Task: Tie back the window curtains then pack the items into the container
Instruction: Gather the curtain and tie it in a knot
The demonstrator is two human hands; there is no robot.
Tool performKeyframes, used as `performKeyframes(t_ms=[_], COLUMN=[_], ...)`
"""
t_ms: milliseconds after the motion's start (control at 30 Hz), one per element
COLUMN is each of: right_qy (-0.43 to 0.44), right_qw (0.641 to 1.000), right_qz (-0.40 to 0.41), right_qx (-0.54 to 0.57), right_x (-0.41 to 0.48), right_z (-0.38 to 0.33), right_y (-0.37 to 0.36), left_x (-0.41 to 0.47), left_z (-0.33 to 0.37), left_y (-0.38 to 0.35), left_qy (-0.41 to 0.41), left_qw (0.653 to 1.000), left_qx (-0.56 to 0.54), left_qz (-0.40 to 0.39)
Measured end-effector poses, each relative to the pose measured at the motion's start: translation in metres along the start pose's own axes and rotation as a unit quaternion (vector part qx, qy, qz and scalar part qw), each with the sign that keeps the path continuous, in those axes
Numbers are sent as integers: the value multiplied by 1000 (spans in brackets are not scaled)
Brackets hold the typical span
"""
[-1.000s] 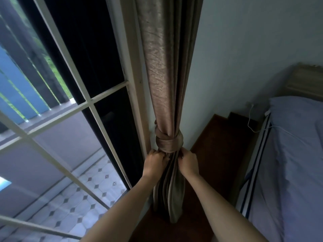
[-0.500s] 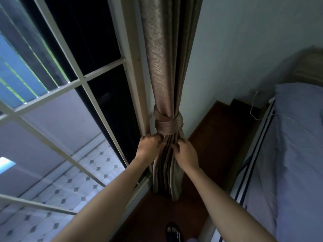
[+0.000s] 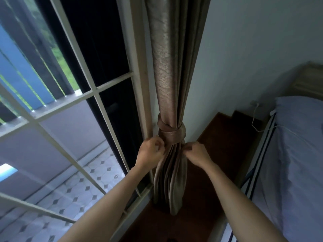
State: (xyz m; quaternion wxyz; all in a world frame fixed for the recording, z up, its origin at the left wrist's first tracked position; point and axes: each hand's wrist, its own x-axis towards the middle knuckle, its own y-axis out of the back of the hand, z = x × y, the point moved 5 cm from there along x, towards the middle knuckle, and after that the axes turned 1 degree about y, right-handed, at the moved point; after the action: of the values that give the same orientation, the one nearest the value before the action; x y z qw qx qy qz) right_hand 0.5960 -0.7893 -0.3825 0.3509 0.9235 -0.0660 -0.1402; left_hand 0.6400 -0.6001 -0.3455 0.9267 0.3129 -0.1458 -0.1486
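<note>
Your left hand [image 3: 151, 151] and right hand [image 3: 197, 151] pinch the gathered curtain [image 3: 172, 81] on either side, just below its knotted tie [image 3: 172, 134], beside the window [image 3: 97, 95].

Window grille [image 3: 97, 95] left, bed [image 3: 297, 154] right; floor strip [image 3: 218, 145] open

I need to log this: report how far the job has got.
Done: the curtain is gathered and knotted with a tie. In hand: left hand and right hand pinch the folds just below it. Left: the packing; no container or items are in view.
</note>
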Motion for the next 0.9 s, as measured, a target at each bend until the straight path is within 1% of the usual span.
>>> performKeyframes(t_ms=[33,67,133,167,233,333,400,433,467,533,600,733,900], right_qy=[9,26,82,124,204,297,332,334,328,305,292,276,248], right_qw=[999,993,963,943,908,855,836,837,845,874,895,899,909], right_qz=[47,110,227,264,300,338,358,361,356,323,300,326,323], right_qx=[21,44,123,160,207,257,251,241,229,197,155,97,90], right_x=[-2,-5,-14,-19,-31,-46,-48,-45,-40,-27,-17,-11,-13], right_z=[-12,-27,-65,-86,-127,-167,-177,-176,-174,-165,-155,-147,-153], right_y=[20,41,78,91,111,127,130,128,124,115,106,109,110], left_x=[1,3,9,13,19,24,27,28,29,29,30,32,30], left_z=[11,25,58,76,107,136,145,147,148,149,146,141,143], left_y=[14,28,54,64,80,91,93,93,91,86,81,79,81], left_qy=[-18,-42,-86,-103,-146,-218,-224,-219,-215,-222,-229,-230,-229], left_qw=[998,993,980,974,961,938,932,931,931,927,929,935,935], left_qx=[-35,-54,-70,-73,-65,-8,34,53,73,111,122,123,131], left_qz=[51,100,167,189,224,270,283,286,287,282,263,242,237])
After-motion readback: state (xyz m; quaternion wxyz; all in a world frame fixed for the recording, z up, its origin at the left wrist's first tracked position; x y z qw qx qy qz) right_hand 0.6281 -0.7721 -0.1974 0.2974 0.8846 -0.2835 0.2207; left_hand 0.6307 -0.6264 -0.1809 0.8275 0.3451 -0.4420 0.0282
